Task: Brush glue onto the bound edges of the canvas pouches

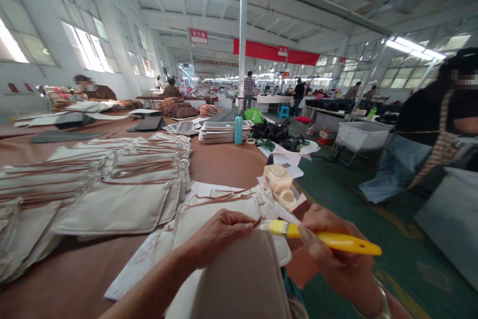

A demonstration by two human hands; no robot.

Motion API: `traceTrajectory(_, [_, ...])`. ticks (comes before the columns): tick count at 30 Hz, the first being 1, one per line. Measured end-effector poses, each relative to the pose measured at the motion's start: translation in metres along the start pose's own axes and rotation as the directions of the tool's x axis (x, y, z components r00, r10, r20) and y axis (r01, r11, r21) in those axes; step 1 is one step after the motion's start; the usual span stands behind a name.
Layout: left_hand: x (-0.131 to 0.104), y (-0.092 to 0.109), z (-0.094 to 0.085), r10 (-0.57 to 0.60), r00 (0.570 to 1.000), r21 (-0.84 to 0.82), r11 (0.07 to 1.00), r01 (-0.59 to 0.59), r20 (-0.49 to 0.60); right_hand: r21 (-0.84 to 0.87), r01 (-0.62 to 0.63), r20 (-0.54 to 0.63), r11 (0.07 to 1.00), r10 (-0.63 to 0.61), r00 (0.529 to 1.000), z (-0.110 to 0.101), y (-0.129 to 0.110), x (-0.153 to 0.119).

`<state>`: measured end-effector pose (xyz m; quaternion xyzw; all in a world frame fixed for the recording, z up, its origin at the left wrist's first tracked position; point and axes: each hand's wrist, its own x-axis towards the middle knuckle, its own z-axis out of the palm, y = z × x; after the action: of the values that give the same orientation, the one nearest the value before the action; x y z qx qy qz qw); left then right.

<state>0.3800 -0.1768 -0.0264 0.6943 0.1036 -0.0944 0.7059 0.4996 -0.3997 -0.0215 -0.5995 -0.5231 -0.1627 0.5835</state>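
Observation:
My right hand [336, 264] grips a flat brush [343, 243] with a yellow handle and pale bristles. The bristle tip meets the edge of a beige sewn panel [242, 279] close in front of me. At that edge my left hand [220, 232] is closed, thumb and fingers pinching the panel, where a bit of brown trim shows. Beneath and beyond it lie more off-white panels [224, 209] with brown edging. Just past the brush stands a whitish, smeared plastic container [277, 178] with a round opening; its contents are hidden.
Stacks of off-white pieces [119, 204] cover the left of the brown tabletop [220, 159]. A teal bottle [238, 130] stands farther back beside stacked flat panels [216, 132]. At right, a person [421, 125] stands across the green floor [336, 184], near a white bin [362, 135].

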Motion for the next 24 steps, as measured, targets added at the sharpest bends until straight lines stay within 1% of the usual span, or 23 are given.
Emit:
traceTrajectory(2, [-0.001,-0.001,0.001,-0.012,1.0,-0.012,1.0,0.012,0.0,-0.005,0.015,0.031,1.0,-0.015,0.999,0.003,-0.003,0.0])
traceTrajectory(3, [-0.001,-0.001,0.002,-0.014,1.0,-0.012,1.0,0.014,0.002,-0.016,0.015,0.025,1.0,-0.014,1.0,0.004,-0.004,0.0])
traceTrajectory(7, [-0.003,-0.002,0.004,0.007,1.0,0.059,0.998,-0.009,0.023,-0.05,-0.028,-0.057,0.998,0.026,0.998,0.002,-0.002,-0.004])
traceTrajectory(9, [-0.003,-0.001,0.006,0.036,0.999,0.151,0.988,-0.039,0.024,-0.032,-0.027,-0.006,0.999,0.027,1.0,0.002,-0.002,-0.008])
traceTrajectory(10, [-0.003,-0.001,0.007,0.068,0.998,0.214,0.974,-0.07,0.016,-0.025,-0.024,0.026,0.999,0.024,0.999,0.002,-0.002,-0.01])
traceTrajectory(12, [-0.004,-0.002,0.011,0.185,0.983,0.387,0.907,-0.164,-0.015,-0.023,-0.042,0.042,0.999,0.043,0.998,0.0,0.0,-0.014])
traceTrajectory(13, [-0.006,-0.003,0.013,0.263,0.964,0.492,0.844,-0.214,-0.033,-0.018,-0.063,0.022,0.998,0.063,0.998,-0.002,0.001,-0.015])
traceTrajectory(14, [-0.008,-0.004,0.015,0.344,0.938,0.6,0.759,-0.251,-0.043,-0.003,-0.086,-0.018,0.996,0.086,0.996,-0.005,0.002,-0.016])
traceTrajectory(15, [-0.011,-0.006,0.018,0.427,0.904,0.702,0.655,-0.279,-0.039,0.022,-0.107,-0.062,0.994,0.108,0.992,-0.009,0.003,-0.016])
traceTrajectory(16, [-0.014,-0.009,0.02,0.508,0.861,0.792,0.531,-0.302,-0.013,0.057,-0.127,-0.099,0.99,0.133,0.986,-0.014,0.004,-0.016])
traceTrajectory(18, [-0.02,-0.014,0.023,0.644,0.759,0.911,0.252,-0.328,0.095,0.144,-0.17,-0.146,0.975,0.191,0.971,-0.024,0.001,-0.014])
traceTrajectory(20, [-0.026,-0.016,0.026,0.724,0.651,0.951,-0.017,-0.31,0.225,0.23,-0.215,-0.154,0.949,0.254,0.955,-0.03,-0.004,-0.011])
traceTrajectory(21, [-0.028,-0.016,0.027,0.748,0.605,0.951,-0.117,-0.285,0.273,0.263,-0.235,-0.14,0.936,0.278,0.95,-0.031,-0.006,-0.01])
traceTrajectory(22, [-0.03,-0.015,0.028,0.763,0.567,0.946,-0.189,-0.263,0.31,0.285,-0.24,-0.124,0.928,0.284,0.951,-0.031,-0.009,-0.009])
traceTrajectory(23, [-0.031,-0.013,0.028,0.768,0.539,0.936,-0.243,-0.253,0.345,0.3,-0.236,-0.1,0.924,0.277,0.956,-0.03,-0.011,-0.008])
traceTrajectory(24, [-0.032,-0.011,0.029,0.764,0.521,0.924,-0.284,-0.258,0.38,0.314,-0.229,-0.068,0.921,0.262,0.963,-0.028,-0.013,-0.007])
